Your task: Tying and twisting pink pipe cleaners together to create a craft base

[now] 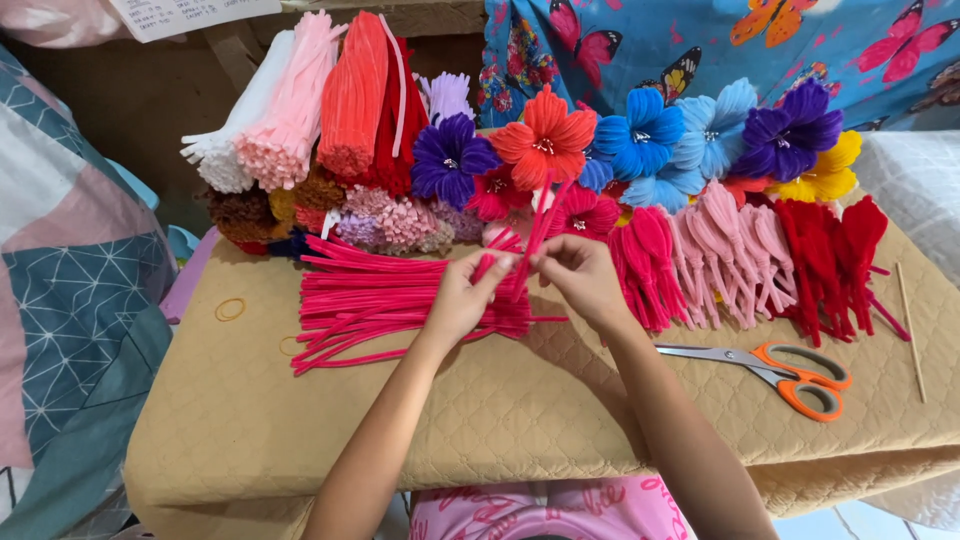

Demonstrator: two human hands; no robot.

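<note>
While both sets of fingertips pinch pink pipe cleaners (528, 245) upright, the left hand (462, 297) and right hand (583, 277) hover over the loose pink pile (380, 300). Bare tan pad (500, 410) lies nearer; scissors (775, 370) rest rightward, well inside its edge.

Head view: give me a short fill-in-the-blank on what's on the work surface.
1. Both hands, left hand and right hand, hold pipe cleaners coloured ____.
2. The scissors have ____ handles.
3. A loose rubber band lies to the ____ of the pipe cleaner pile.

Missing: pink; orange; left
</note>
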